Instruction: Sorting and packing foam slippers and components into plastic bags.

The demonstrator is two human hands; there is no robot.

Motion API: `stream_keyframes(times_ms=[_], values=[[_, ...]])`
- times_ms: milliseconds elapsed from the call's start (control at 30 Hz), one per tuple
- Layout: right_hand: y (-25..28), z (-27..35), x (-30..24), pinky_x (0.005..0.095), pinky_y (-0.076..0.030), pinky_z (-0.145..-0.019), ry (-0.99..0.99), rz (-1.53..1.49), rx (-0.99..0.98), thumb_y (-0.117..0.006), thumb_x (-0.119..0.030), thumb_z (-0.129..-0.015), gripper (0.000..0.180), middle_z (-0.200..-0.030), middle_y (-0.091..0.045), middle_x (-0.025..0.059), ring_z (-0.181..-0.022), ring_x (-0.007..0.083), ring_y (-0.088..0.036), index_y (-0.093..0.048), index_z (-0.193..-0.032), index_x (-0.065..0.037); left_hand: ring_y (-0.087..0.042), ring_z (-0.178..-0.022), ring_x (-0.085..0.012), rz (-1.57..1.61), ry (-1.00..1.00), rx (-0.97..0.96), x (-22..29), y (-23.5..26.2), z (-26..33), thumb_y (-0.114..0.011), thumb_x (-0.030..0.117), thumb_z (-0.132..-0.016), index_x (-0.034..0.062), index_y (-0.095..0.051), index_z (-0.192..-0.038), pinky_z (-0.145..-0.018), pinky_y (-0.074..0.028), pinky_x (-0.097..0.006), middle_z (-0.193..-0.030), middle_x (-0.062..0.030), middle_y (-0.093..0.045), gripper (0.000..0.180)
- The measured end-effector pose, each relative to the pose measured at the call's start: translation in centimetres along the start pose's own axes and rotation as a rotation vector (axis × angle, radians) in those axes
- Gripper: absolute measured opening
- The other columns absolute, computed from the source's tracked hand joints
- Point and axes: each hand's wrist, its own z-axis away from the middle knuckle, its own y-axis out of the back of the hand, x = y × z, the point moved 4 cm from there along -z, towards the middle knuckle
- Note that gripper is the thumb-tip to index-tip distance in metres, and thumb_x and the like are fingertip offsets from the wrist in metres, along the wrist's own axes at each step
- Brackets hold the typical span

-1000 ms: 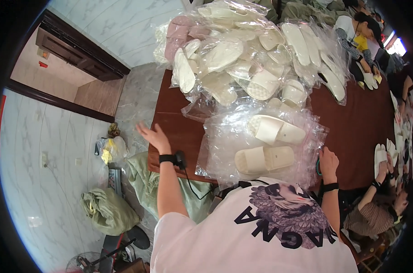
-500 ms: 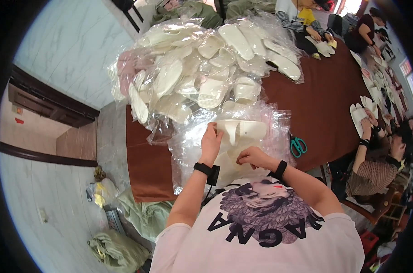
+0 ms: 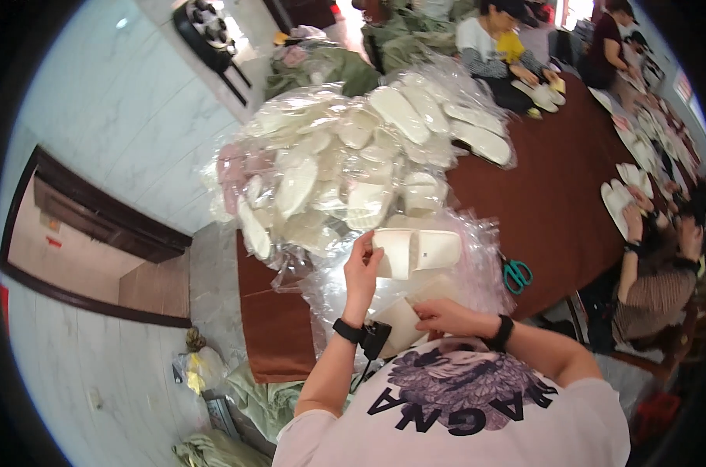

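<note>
My left hand (image 3: 360, 271) is closed on the strap end of a cream-white slide slipper (image 3: 437, 251), which lies sideways above the plastic with its toe and heel pointing left and right. Below it, nearer my body, is a second cream-white slipper (image 3: 399, 325). My right hand (image 3: 444, 317) has its fingers bent and pressed together at that slipper's edge. Both slippers are over a stack of clear plastic bags (image 3: 481, 261) on the brown-covered table (image 3: 547, 187).
Beyond my hands a heap of bagged white slippers (image 3: 368, 204) fills the table's far left. Teal-handled scissors (image 3: 516, 275) lie right of the bags. A co-worker (image 3: 652, 292) sits at the right edge, another person (image 3: 497, 54) at the far side. Green sacks (image 3: 271, 401) rest on the floor.
My left hand has tilted the far slipper so its strap shows more broadly. My right hand has closed in on the near slipper's edge. The whole view has shifted with my head.
</note>
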Motion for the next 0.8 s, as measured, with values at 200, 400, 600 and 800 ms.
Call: stream_keyframes(times_ms=[200,400,600,800], values=[[2.5,5.4,-3.9,0.0416,-0.051,-0.072,0.228,0.531,0.324,-0.057,-0.015,-0.089,0.026,-0.088,-0.062,0.0181,-0.080,0.0331,-0.064,-0.054,-0.113,-0.005,-0.060,-0.093,-0.0289,-0.189,-0.164,0.128,6.0,2.3,-1.0,-0.056,0.003,-0.091,0.0037,-0.051,-0.132,-0.082,-0.048,-0.036,-0.110,-0.0187,-0.060,0.041],[4.4,8.1,-7.1,0.0382,-0.049,-0.069,0.354,1.116,0.435,-0.071,-0.027,-0.078,0.026,-0.090,-0.057,0.0080,-0.086,0.0290,-0.056,-0.059,-0.094,-0.012,-0.059,-0.099,-0.0324,-0.250,-0.301,0.160,7.3,1.6,-0.8,-0.054,0.002,-0.092,0.0032,-0.051,-0.131,-0.084,-0.049,-0.037,-0.115,-0.0200,-0.058,0.040],[5.5,7.1,-5.4,0.0344,-0.051,-0.069,0.461,1.338,0.429,-0.063,-0.020,-0.078,0.016,-0.089,-0.054,0.0051,-0.089,0.0240,-0.057,-0.057,-0.093,-0.015,-0.062,-0.087,-0.0187,-0.104,-0.258,0.026,10.7,-2.3,-0.3,-0.059,0.006,-0.092,0.0026,-0.061,-0.122,-0.081,-0.049,-0.030,-0.103,-0.0139,-0.067,0.030],[4.1,7.2,-4.1,0.0290,-0.051,-0.064,0.615,1.324,0.489,-0.058,-0.018,-0.080,0.017,-0.096,-0.051,0.0007,-0.093,0.0196,-0.056,-0.055,-0.096,-0.019,-0.047,-0.121,-0.0326,-0.679,-0.483,-0.074,13.6,-1.8,1.8,-0.067,0.011,-0.084,0.0108,-0.065,-0.119,-0.101,-0.039,-0.039,-0.133,-0.0123,-0.051,0.035]])
